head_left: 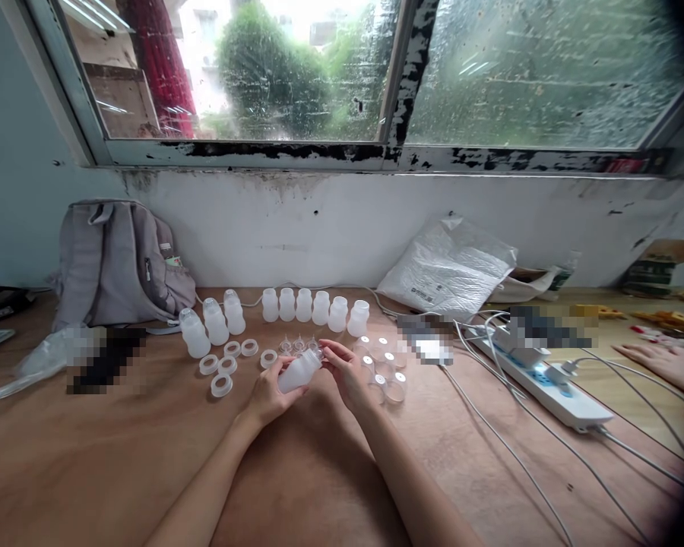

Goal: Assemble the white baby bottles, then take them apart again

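My left hand (269, 395) is wrapped round a small white plastic bottle (299, 371) that lies tilted, its neck pointing right. My right hand (345, 372) pinches at the bottle's neck end; what its fingertips hold there is too small to make out. Behind my hands a row of several white bottles (313, 306) stands upright, and three capped bottles (213, 323) stand to the left. White screw rings (222, 368) lie left of my hands, clear caps (384, 372) to the right, small teats (297, 346) just behind.
A grey backpack (119, 262) leans on the wall at the left. A plastic bag (450, 266) lies at the back right. A white power strip (547, 380) with cables runs across the wooden table (91, 471). Another person's hand (664, 363) rests at the right edge.
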{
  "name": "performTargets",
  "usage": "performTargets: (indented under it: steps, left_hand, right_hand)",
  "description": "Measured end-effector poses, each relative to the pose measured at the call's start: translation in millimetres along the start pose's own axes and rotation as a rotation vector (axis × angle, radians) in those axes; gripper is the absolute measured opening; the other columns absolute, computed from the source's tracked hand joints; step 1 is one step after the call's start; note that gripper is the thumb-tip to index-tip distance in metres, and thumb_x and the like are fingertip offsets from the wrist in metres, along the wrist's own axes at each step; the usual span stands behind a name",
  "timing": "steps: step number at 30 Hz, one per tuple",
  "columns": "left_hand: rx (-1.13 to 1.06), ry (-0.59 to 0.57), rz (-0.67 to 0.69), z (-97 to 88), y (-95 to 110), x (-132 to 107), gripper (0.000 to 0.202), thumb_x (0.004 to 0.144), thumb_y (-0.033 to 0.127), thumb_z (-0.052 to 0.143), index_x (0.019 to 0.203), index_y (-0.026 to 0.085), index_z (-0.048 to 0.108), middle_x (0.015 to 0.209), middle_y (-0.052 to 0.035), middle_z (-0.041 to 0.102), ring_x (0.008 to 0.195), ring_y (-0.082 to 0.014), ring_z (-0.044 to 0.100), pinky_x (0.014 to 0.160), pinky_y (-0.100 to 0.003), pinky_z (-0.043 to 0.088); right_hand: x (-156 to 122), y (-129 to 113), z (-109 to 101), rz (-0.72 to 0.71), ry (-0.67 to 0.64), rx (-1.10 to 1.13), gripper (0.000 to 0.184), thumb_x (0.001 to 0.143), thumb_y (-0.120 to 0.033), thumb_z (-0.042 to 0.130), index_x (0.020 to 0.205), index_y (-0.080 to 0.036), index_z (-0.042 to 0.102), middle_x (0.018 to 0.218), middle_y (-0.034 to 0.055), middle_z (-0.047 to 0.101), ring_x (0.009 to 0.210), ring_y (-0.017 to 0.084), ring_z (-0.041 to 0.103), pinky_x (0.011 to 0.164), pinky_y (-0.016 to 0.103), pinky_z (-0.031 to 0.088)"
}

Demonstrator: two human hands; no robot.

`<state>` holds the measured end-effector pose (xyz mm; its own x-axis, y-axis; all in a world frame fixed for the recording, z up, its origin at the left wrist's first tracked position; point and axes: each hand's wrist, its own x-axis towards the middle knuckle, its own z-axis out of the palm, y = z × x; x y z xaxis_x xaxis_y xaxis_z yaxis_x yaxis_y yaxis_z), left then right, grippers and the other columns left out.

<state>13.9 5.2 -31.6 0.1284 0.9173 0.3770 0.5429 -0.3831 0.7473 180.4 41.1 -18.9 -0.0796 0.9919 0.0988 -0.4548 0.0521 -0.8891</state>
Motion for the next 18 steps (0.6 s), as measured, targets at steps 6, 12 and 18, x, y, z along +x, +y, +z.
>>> performTargets:
  steps: [6,12,18]
  left_hand:
    - [0.003,-0.014,0.004,-2.6,5.9,0.3,0.041,0.064,0.032,0.062,0.103,0.022,0.051,0.093,-0.0034,0.061,0.082,-0.0189,0.058,0.071,-0.029,0.047]
    - [0.014,-0.016,0.009,-3.4,5.3,1.0,0.042,0.065,0.035,0.061,0.103,0.020,0.052,0.092,-0.0034,0.062,0.079,-0.0184,0.059,0.069,-0.028,0.047]
    - [-0.025,-0.080,0.018,-4.6,3.9,2.8,0.042,0.069,0.037,0.057,0.106,0.017,0.052,0.092,-0.0045,0.063,0.078,-0.0179,0.060,0.070,-0.027,0.047]
  right_hand:
    - [1.3,-0.2,-2.3,-0.002,0.004,-0.035,0.023,0.064,-0.030,0.066,0.085,-0.020,0.067,0.086,0.0046,0.064,0.074,0.015,0.055,0.067,0.027,0.043]
    - [2.4,1.3,-2.1,0.013,-0.005,-0.020,0.024,0.063,-0.031,0.066,0.085,-0.021,0.068,0.086,0.0043,0.064,0.074,0.015,0.055,0.067,0.027,0.043]
    - [2.5,0.2,-2.0,-0.026,-0.012,-0.055,0.021,0.065,-0.030,0.066,0.083,-0.020,0.067,0.070,0.0006,0.060,0.061,0.010,0.049,0.055,0.023,0.039]
